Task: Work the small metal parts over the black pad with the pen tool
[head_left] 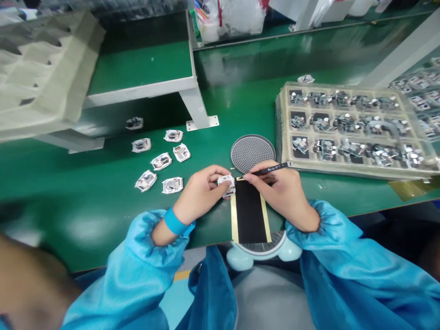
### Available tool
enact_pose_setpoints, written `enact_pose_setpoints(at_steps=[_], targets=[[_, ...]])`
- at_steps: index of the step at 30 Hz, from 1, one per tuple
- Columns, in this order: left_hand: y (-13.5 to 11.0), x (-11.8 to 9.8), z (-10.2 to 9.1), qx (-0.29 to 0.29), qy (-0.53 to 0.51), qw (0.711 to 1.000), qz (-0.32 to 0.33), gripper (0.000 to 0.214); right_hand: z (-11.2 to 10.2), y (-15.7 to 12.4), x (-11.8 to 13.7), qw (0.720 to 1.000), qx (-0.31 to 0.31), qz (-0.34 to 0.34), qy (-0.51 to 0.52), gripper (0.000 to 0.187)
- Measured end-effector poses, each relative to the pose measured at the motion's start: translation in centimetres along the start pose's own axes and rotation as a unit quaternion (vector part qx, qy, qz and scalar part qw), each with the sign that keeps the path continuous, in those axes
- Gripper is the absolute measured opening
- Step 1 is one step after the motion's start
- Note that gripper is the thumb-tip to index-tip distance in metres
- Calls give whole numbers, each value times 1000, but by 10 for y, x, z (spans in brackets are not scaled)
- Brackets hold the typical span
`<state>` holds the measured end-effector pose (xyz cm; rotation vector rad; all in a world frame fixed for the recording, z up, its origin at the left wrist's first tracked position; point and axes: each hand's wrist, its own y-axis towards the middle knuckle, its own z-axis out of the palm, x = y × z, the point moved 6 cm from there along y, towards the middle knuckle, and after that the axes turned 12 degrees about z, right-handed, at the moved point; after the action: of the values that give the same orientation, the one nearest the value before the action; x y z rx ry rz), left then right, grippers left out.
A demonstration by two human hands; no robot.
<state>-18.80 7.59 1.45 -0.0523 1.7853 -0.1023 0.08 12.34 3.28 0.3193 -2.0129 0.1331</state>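
Observation:
My left hand [201, 192] pinches a small white-framed part [227, 184] just above the green table. My right hand [283, 192] grips black tweezers [266, 171] like a pen, their tip pointing left at the part. Under both hands lies a black strip with yellow edges [250, 213]. It reaches down to a round pale blue device [261, 252] at the table's near edge. Both arms wear blue sleeves, and a blue band circles my left wrist.
Several more white-framed parts [161, 161] lie scattered to the left. A round grey perforated disc [252, 152] sits behind my hands. A stack of clear trays [350, 130] filled with parts stands at the right. A white shelf stand [192, 98] and moulded pulp trays [41, 73] are at back left.

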Motion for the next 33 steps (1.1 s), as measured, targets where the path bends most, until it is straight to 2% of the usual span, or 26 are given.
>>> enact_pose_setpoints(at_steps=[6,11,13,16,20,25,30,33], targets=[[1,2,1,-2,5,1000,7,20,5,0,1,1000,4,-4,-2,13],[0,1,1,-4,16,1000,6,19,5,1,-8,990,21,68,124,15],[0,0,1,-3,25,1000,5,17,4,1,-11,986,18,78,148,17],[0,-2,1,-1,37,999,3,14,1,-1,-10,992,-1,60,114,16],[-1,-4,1,2,43,999,5,13,1,-3,0,999,-24,-4,28,14],[0,-4,2,6,55,998,2,15,4,-2,4,999,-27,-23,21,13],[0,-5,2,-3,42,999,-4,16,2,0,-8,990,-20,32,139,14],[0,-5,3,-8,-21,1000,-8,23,-7,-2,-11,977,-42,50,204,17]])
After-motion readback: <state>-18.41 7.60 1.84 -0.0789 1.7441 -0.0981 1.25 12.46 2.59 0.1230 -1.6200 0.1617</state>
